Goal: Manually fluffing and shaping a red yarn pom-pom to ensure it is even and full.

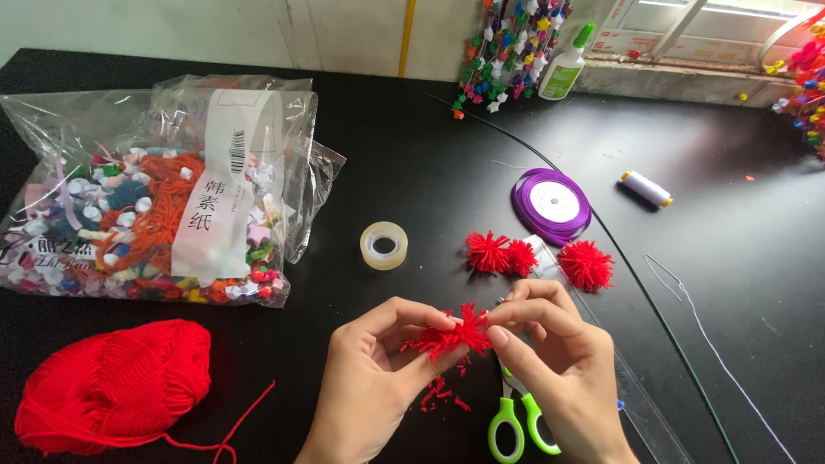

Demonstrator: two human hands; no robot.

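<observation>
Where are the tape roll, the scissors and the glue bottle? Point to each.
tape roll [383, 246], head view, on its clear ring
scissors [518, 430], head view, on the green handles
glue bottle [565, 67], head view, on the white body

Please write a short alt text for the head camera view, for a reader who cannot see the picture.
Two bare hands, left hand and right hand, hold a small red yarn pompom between their fingers above a black table. Green-handled scissors lie beneath, three finished pompoms beyond, a red yarn ball at left.

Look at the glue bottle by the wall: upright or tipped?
Tipped: the glue bottle leans against the wall, green cap uppermost.
</observation>
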